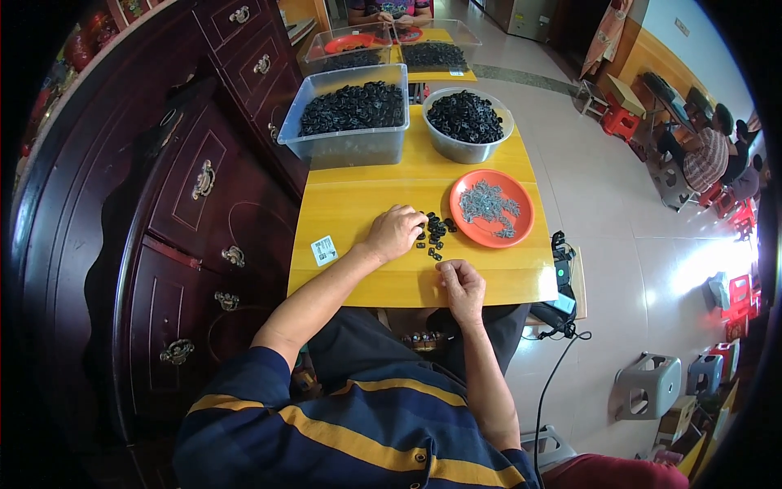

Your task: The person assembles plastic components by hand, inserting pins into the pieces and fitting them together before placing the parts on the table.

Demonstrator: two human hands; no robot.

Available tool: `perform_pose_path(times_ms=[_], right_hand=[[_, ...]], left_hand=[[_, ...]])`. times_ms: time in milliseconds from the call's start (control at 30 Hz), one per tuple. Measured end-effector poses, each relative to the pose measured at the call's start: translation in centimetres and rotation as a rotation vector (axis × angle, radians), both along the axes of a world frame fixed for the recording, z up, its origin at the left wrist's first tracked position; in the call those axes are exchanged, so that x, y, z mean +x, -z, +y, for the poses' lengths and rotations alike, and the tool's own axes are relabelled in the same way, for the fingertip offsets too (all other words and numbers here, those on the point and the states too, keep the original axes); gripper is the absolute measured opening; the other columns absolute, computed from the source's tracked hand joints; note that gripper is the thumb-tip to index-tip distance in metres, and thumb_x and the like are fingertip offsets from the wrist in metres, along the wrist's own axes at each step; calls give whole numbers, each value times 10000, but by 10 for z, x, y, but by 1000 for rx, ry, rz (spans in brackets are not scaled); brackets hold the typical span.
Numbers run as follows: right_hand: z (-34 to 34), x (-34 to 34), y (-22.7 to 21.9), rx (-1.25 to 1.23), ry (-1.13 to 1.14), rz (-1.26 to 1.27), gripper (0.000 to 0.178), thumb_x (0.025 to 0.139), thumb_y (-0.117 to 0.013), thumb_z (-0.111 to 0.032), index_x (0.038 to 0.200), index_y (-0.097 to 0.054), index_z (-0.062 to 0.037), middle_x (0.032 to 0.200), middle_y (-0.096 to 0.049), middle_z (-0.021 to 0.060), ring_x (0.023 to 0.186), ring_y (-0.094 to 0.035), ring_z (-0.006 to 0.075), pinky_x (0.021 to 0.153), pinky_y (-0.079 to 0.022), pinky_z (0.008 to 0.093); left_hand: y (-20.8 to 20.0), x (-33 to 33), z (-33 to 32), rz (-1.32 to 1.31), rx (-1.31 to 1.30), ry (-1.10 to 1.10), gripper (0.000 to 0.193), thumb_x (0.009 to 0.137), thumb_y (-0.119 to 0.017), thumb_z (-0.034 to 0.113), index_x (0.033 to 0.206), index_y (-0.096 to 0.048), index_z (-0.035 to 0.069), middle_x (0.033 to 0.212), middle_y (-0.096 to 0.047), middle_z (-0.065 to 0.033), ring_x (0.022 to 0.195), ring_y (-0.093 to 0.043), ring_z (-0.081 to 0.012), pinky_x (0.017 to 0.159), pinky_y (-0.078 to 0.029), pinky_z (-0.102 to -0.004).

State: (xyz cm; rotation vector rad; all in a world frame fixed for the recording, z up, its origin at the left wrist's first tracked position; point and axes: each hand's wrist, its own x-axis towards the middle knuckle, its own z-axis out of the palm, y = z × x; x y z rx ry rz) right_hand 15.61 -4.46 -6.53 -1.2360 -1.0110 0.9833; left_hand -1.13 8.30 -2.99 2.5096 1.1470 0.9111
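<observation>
A small loose pile of black plastic pieces [438, 230] lies on the yellow table [350, 200]. At the left edge of that pile is my left hand [394, 233], its fingers curled and pressed together over the nearest pieces. What lies under those fingertips is hidden. Closer to me, by the table's front edge, my right hand [464, 290] has thumb and fingers drawn together in a pinch. Anything in that pinch is too small to make out. Just right of the pile sits an orange-red plate [462, 230] with many small silvery metal pieces [487, 204] on it.
A clear plastic bin [350, 151] and a round translucent tub [466, 151], both full of black pieces, stand at the table's far side. Dark wooden drawers [175, 269] flank the left. Across the table sits a person [389, 11]. A black cable [550, 383] hangs at the right.
</observation>
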Motion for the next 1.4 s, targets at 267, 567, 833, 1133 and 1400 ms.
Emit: perform_pose_path(times_ms=[267, 567, 833, 1133, 1400], right_hand=[[1, 0, 5, 10, 18, -16, 149, 927, -670, -141, 919, -693, 7, 708, -640, -13, 658, -554, 51, 622, -466, 228], [-1, -1, -2, 9, 9, -3, 160, 936, -662, -148, 913, -688, 8, 706, -645, 2, 655, -567, 57, 620, -473, 230], [-1, 3, -4, -38, -40, -5, 160, 975, -617, -134, 945, -678, 11, 842, -677, 9, 727, -581, 62, 674, -483, 220], [0, 1, 0, 16, -15, 79, 157, 958, -641, -142, 944, -677, 10, 741, -646, -2, 669, -581, 58, 625, -479, 221], [0, 0, -2, 25, -24, 149, 118, 953, -642, -106, 968, -668, 9, 793, -650, -9, 689, -579, 54, 642, -488, 215]], left_hand=[[-3, -4, -5, 118, -61, 65, 110, 802, -671, 142, 876, -706, 68, 897, -659, -88, 910, -621, -301, 814, -509, -419], [-1, -2, -1, 25, -38, 13, 106, 827, -645, 124, 876, -712, 58, 848, -667, -94, 836, -637, -286, 769, -522, -396], [-6, 2, 1, -310, -500, -22, 133, 881, -643, 63, 976, -716, 4, 798, -690, -34, 685, -614, -81, 663, -513, -253], [5, -1, -13, -184, -554, 72, 147, 917, -628, 107, 991, -705, 6, 824, -683, 1, 691, -597, -77, 647, -508, -238], [3, 2, -28, -400, -925, 121, 171, 934, -608, 119, 1039, -693, 15, 828, -660, 12, 668, -554, -56, 587, -465, -225]])
